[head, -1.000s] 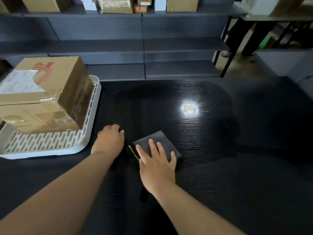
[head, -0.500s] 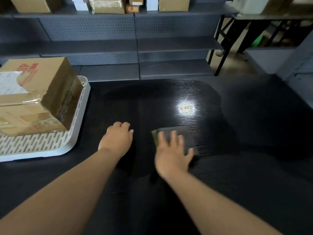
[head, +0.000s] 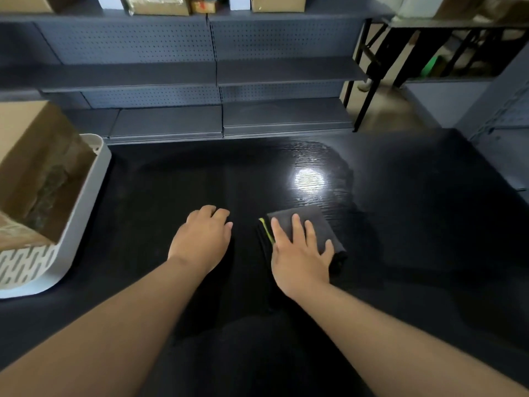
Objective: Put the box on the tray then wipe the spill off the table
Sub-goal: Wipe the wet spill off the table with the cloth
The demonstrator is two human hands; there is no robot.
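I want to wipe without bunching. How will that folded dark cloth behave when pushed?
The folded cloth is probably soft and floppy, so layers may shift. Under the flat right hand it should slide easily on the glossy table.

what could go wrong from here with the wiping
The right hand lies flat on the folded cloth, short of the glossy patch beyond it, so strokes that stay this near could miss it. The cardboard box in the white tray sits close on the left; a wide sweep might bump the tray.
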